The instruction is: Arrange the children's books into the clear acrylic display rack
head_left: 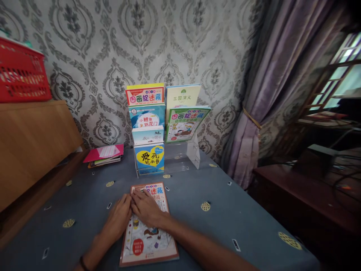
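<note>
A picture book [160, 246] with a brown-bordered cover lies flat on the table in front of me. My right hand [148, 209] rests on its upper half, fingers stretched toward the upper left and covering part of the title. Along the book's left edge lies my left hand [120, 216], its fingers extended beside the right fingertips. The two hands meet near the upper left of the cover. Beyond the book stands a clear tiered book rack [194, 152]. Its left column holds several books, with a blue and yellow book [149, 159] lowest.
On the rack's right side, a green picture book [186, 126] leans before a cream book [182, 97]. A pink folder [104, 152] tops a small stack at the back left. A red basket [24, 73] sits on a wooden cabinet [36, 139]. A purple curtain [254, 113] hangs at right.
</note>
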`<state>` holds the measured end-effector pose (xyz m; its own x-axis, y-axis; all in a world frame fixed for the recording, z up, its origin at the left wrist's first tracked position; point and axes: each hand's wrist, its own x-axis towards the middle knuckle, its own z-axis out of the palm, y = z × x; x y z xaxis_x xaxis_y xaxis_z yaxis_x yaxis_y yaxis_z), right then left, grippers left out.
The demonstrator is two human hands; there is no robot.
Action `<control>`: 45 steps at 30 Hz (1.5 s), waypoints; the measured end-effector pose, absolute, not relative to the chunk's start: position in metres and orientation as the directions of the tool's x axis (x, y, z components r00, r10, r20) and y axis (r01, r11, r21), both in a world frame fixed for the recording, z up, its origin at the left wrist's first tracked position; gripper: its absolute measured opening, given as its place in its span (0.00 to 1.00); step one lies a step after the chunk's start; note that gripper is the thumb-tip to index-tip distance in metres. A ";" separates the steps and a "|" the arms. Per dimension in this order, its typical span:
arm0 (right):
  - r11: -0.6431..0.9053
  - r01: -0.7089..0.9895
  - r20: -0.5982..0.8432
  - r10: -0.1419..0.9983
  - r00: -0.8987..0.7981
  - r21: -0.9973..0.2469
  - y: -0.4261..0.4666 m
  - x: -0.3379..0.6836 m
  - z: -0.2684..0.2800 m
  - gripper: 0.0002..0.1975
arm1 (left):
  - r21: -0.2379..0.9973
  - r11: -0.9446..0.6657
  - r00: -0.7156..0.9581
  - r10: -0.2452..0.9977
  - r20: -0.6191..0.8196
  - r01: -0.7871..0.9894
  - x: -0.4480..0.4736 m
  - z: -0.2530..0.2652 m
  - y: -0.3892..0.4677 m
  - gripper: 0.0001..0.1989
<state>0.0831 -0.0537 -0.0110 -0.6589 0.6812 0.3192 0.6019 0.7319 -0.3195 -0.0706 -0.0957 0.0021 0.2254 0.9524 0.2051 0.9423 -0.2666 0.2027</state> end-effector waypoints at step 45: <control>0.909 0.364 0.250 0.407 -0.878 -0.201 -0.024 0.096 0.010 0.28 | 0.403 -0.404 0.246 0.888 0.388 0.821 -0.103 -0.049 -0.061 0.27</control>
<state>0.0962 -0.0237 0.0102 -0.8783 0.4075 0.2501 0.3644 0.9092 -0.2015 -0.1033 -0.0610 -0.0495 0.2462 0.8880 0.3885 0.8212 -0.4040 0.4030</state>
